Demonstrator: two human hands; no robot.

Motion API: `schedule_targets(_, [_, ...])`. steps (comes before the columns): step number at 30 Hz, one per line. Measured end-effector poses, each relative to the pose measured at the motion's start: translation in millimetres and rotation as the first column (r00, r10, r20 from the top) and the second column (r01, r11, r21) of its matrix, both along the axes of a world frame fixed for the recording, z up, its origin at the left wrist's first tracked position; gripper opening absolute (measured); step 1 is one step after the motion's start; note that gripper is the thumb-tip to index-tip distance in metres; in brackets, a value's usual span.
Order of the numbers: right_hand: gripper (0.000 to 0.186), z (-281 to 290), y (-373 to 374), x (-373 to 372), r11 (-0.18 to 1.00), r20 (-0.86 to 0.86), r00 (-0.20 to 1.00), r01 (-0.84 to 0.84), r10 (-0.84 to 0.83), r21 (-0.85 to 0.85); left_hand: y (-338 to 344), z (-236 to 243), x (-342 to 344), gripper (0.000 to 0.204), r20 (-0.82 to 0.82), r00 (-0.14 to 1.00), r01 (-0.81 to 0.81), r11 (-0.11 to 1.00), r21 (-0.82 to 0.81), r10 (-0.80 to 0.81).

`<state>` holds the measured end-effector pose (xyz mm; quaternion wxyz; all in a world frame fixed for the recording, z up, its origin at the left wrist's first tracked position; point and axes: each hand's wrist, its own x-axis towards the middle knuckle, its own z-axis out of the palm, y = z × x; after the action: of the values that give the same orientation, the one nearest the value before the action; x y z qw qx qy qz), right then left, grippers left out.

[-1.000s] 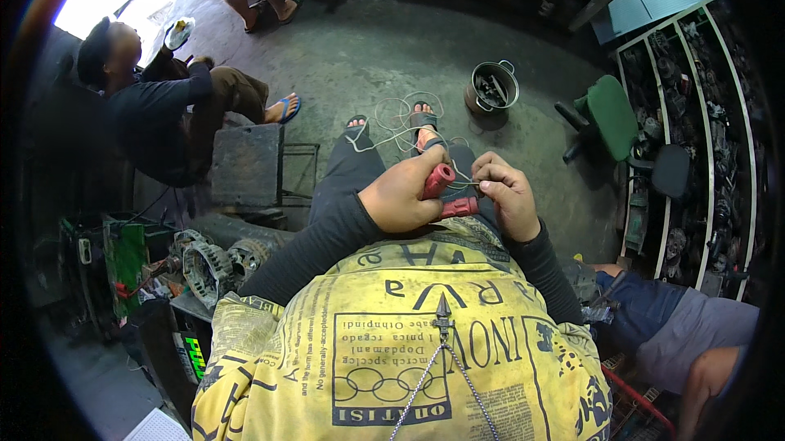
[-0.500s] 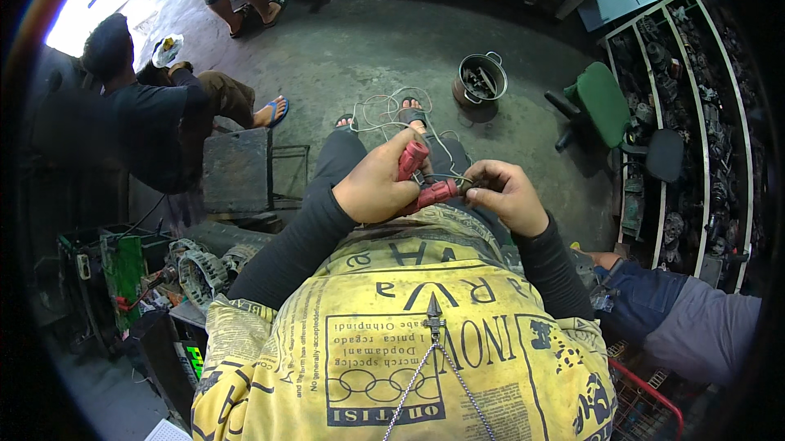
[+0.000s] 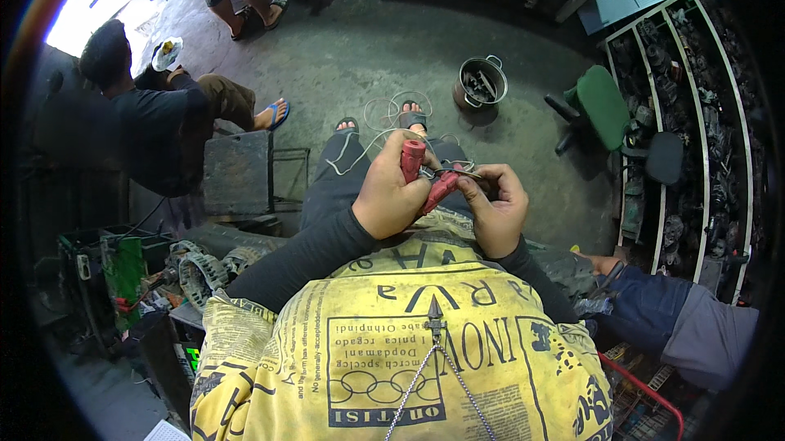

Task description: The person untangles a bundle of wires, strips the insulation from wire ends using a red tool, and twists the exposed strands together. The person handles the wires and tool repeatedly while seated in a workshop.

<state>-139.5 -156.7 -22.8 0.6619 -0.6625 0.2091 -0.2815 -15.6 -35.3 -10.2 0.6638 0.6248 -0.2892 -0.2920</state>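
Note:
My left hand (image 3: 391, 192) is closed around a red two-handled tool (image 3: 442, 189), clamp-like in shape; its exact kind is hard to tell. One of its thick handles (image 3: 412, 161) points up out of the fist, and the other slants toward my right hand. Thumb and fingers of my right hand (image 3: 499, 205) pinch a thin wire (image 3: 459, 172) at the end of the slanting handle; the fingers partly hide this spot. A pale, loosely looped cable (image 3: 365, 156) hangs from the hands over my legs to the floor by my feet.
A metal pot (image 3: 481, 83) with dark parts stands ahead, beside a green chair (image 3: 601, 106). Shelves of parts (image 3: 695, 106) line the right. A seated person (image 3: 155, 126) and a dark stool (image 3: 237, 171) are left; someone else's legs (image 3: 662, 310) lie right. Alternator-like parts (image 3: 200, 277) sit by my left elbow.
The right hand has turned more upright and come closer to the left, its thumb now against the slanting handle's end. That handle tilts up more. The looped cable has shifted over my left leg.

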Motion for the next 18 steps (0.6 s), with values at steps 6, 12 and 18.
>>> schedule_targets(6, [0.018,-6.9,-1.7,13.9,0.962,0.119,0.985,0.146,-0.122,-0.23,-12.8,10.3,-2.8,0.034,-0.369,0.924,-0.136,0.987,-0.088,0.095])
schedule_targets(12, [0.015,5.3,2.1,19.3,0.886,0.092,0.996,0.041,0.001,-0.461,-23.1,14.9,-1.8,0.032,-0.466,0.854,-0.328,0.934,-0.14,0.23])
schedule_targets(18, [0.016,18.1,8.5,16.7,0.747,-0.019,0.987,-0.134,0.16,-0.652,-23.2,14.9,4.6,0.029,-0.59,0.774,-0.417,0.886,-0.202,0.23])
